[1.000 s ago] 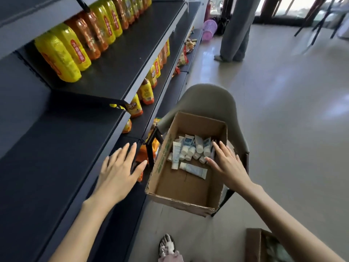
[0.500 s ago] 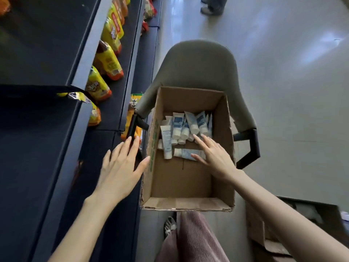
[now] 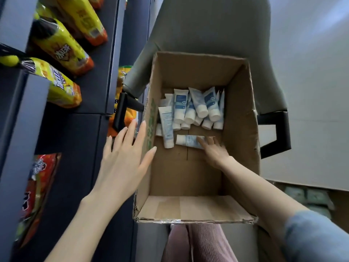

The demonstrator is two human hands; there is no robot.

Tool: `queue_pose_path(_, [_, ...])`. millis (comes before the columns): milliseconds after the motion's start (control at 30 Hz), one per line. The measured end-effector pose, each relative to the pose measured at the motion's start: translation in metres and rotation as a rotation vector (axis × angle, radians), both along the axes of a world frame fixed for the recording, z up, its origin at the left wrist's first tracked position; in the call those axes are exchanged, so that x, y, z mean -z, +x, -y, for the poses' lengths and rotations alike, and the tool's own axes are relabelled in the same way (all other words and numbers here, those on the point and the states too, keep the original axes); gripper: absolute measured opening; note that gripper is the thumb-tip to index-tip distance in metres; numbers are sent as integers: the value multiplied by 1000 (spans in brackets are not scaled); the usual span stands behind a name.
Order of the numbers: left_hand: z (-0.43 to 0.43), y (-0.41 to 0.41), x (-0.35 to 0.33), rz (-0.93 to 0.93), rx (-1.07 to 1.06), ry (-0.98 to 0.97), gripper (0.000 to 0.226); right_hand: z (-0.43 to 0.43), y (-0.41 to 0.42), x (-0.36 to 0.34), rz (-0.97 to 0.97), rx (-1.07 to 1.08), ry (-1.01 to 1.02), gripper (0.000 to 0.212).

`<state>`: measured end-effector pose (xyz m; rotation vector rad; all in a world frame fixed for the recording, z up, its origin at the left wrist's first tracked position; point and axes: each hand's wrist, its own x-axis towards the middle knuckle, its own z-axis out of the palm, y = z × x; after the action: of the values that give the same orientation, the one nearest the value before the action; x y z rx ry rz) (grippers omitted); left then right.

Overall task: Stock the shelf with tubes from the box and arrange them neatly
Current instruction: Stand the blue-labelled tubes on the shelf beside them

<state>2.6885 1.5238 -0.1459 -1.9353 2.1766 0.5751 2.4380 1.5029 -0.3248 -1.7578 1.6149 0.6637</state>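
An open cardboard box (image 3: 239, 114) stands on a grey chair. Several white-and-blue tubes (image 3: 196, 106) lie piled at its far end. One loose tube (image 3: 186, 140) lies crosswise nearer me on the box floor. My right hand (image 3: 213, 150) is down inside the box, its straight fingers touching that tube's right end. My left hand (image 3: 124, 159) hovers open with spread fingers just outside the box's left wall, thumb near the wall. The dark shelf (image 3: 75, 140) is to the left.
Yellow-orange snack bags (image 3: 60, 48) lie on the shelf at upper left and a red bag (image 3: 35, 186) lower down. The grey chair (image 3: 213, 25) has black armrests (image 3: 281, 133) either side of the box. Another carton (image 3: 309, 199) sits on the floor at right.
The view has tilted down and closer to the box. My right hand has gone deeper into the box onto the loose tube. My left hand stays beside the box's left wall.
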Motion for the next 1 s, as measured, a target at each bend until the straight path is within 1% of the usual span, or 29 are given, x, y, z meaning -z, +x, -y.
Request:
queue_pose_path(133, [0,3,-2,-41,-41,-3,70,5,1,19,-134,-101,-30,72])
queue_pose_path(233, [1,3,-6,-77,-66,-22,73,6,4,27,-211,-131,-124,61])
queue_pose_path(300, [1,2,-5,-93,-75,-30,71,4,7,30,-232,-140,-185,52])
queue_pose_path(400, [-3,-2,-2,-108,-78,-18,69,-1,10,30,-199,-105,-233,45])
queue_pose_path(467, [-7,-5,-1,-116,-74,-10,68,0,8,25,-133,-44,-230,41])
queue_pose_path(533, [-11,-9,-1,-130,-74,-4,67,4,2,18,-44,31,-196,32])
queue_pose_path(600, [-13,-12,-1,-146,-74,-4,66,8,-3,7,37,139,-198,26])
queue_pose_path(733, [-17,-20,-2,-190,-83,16,62,15,-10,-17,159,327,-340,27])
queue_pose_path(833, [-19,-27,-3,-236,-95,19,59,24,-10,-36,374,460,-397,9])
queue_pose_path(933, [-18,-31,-3,-281,-117,24,56,36,-5,-57,535,520,-429,14])
queue_pose_path(1000, [-17,-32,-3,-321,-141,28,55,42,-3,-74,638,548,-414,20])
